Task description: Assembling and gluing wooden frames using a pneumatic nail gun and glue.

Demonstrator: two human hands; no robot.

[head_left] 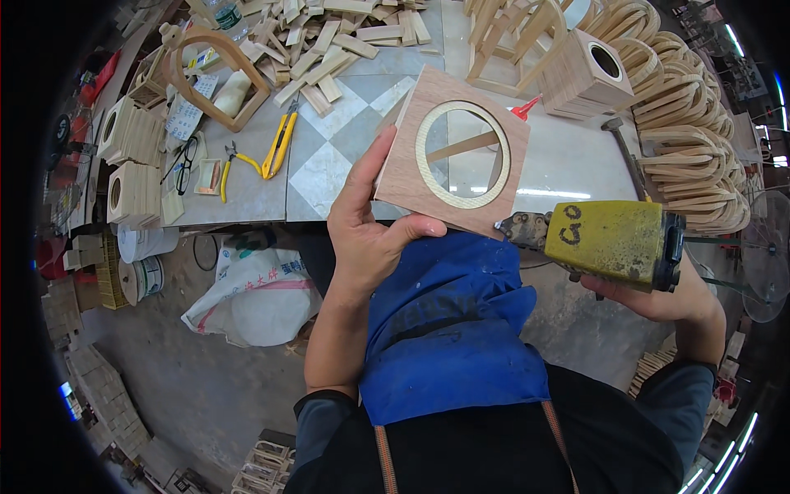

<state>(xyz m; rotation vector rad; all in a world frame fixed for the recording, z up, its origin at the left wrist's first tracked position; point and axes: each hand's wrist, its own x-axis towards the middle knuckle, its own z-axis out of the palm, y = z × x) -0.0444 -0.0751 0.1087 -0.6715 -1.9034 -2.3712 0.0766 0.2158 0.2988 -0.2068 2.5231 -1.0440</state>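
Note:
My left hand point(368, 229) grips a wooden box point(403, 169) by its left side, thumb along the lower edge and fingers behind. A pale ring rims the round hole in the box's face, and a wooden strip shows inside. Over on the right, my right hand point(646, 298) is wrapped round a yellow nail gun point(609, 239), its fingers partly hidden beneath the body. The gun's dark metal nose meets the lower right corner of the box; whether it presses there I cannot tell. The box is held tilted at the bench's near edge, above a blue apron point(453, 362).
Wood offcuts point(329, 45) heap at the bench's back. Yellow pliers point(234, 165), a yellow cutter knife point(281, 144) and an arched wooden frame point(218, 78) lie left. To the right are a hammer point(627, 156), another holed box point(586, 74) and stacked wooden arches point(691, 140).

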